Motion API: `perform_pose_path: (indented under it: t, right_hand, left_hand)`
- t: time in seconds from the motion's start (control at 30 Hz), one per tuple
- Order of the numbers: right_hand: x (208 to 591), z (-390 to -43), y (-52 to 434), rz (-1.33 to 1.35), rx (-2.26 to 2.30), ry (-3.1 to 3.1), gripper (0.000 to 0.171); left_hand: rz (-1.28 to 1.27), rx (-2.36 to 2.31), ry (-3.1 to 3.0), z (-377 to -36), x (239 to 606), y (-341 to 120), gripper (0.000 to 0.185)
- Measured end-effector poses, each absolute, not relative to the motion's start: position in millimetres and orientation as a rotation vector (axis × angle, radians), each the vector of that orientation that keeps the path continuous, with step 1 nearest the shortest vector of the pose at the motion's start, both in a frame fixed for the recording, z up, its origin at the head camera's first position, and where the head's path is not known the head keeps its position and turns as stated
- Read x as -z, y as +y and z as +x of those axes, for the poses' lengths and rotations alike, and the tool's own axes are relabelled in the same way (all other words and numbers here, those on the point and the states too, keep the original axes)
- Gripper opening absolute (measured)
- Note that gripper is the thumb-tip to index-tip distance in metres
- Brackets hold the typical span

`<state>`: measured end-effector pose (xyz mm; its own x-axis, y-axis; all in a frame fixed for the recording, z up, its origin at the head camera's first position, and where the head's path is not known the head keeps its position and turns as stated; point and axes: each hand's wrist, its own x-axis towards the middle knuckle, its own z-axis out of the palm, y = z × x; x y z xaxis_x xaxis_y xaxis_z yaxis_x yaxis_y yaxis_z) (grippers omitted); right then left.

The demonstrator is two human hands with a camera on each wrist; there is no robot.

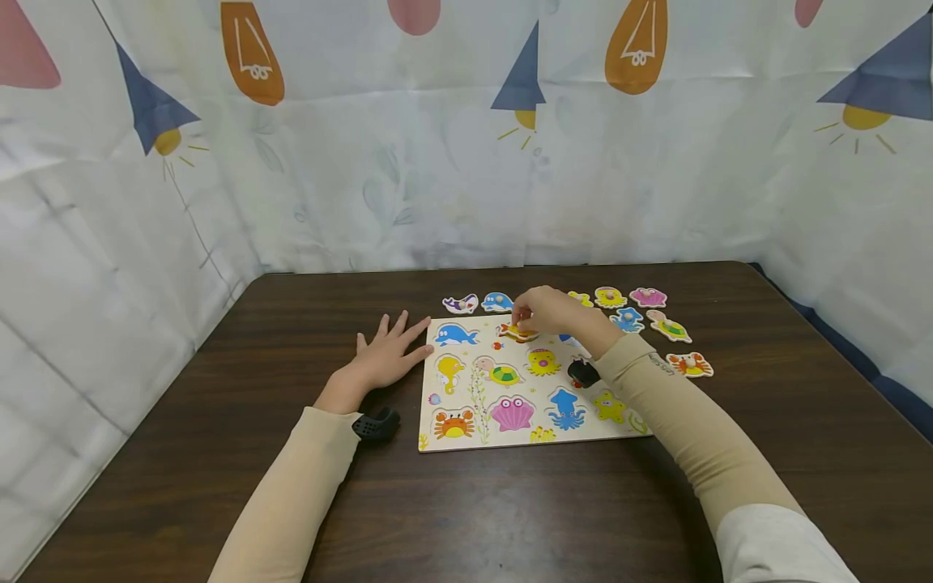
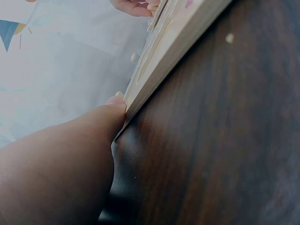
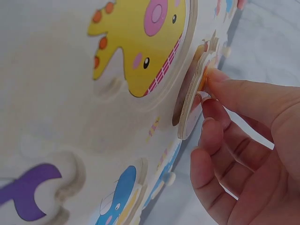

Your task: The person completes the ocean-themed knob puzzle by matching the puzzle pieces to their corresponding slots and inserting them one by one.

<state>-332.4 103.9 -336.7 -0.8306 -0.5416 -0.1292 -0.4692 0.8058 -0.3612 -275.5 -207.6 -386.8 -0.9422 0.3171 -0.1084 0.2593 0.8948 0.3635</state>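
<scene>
A wooden peg puzzle board (image 1: 466, 441) with printed sea animals lies on the table. My right hand (image 1: 550, 312) is over its upper part. Thumb and fingertips pinch an orange fish-shaped puzzle piece (image 1: 519, 334). In the right wrist view, this puzzle piece (image 3: 190, 115) is tilted a little off the board face (image 3: 42, 117), beside a recess; its knob is mostly hidden by the fingers. My left hand (image 1: 382, 356) rests on the table with fingers spread, fingertips touching the board's left edge. In the left wrist view, the thumb (image 2: 115, 105) meets the board's corner.
Behind the board lie a purple-white whale piece (image 1: 461, 304) and a blue whale piece (image 1: 498, 302). To the right are several more, including a pink shell (image 1: 648, 298), a turtle (image 1: 669, 327) and a crab (image 1: 690, 364). A patterned curtain (image 1: 452, 186) hangs behind the table.
</scene>
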Motion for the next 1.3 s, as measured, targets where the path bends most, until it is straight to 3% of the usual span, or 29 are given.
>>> perform_pose_path:
  t: [1.3]
  right_hand:
    - [337.4, -329.7, 97.0, -0.748, 0.434, 2.755, 0.006]
  left_hand:
    - [0.429, -0.509, 2.894, -276.2, 385.4, -207.2, 0.071]
